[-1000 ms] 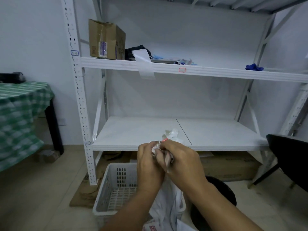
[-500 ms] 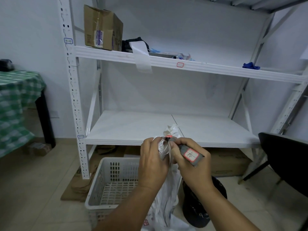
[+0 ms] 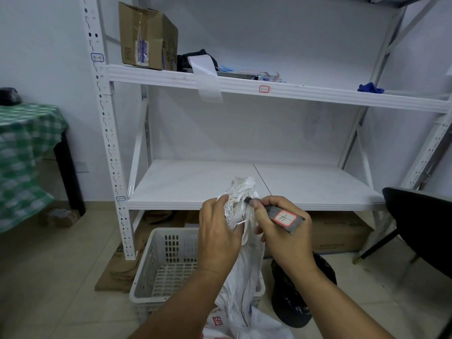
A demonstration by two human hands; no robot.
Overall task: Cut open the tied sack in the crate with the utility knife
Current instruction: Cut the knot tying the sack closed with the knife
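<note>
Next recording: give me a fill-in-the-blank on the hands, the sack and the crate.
The left hand grips the gathered top of the sack, which is ____ in colour.
The right hand holds the utility knife, whose label has a ____ border.
The crate stands on the ____.
Missing: white; red; floor.

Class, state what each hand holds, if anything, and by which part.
The left hand grips the white sack at its bunched neck. The right hand holds the utility knife by its handle.
</note>
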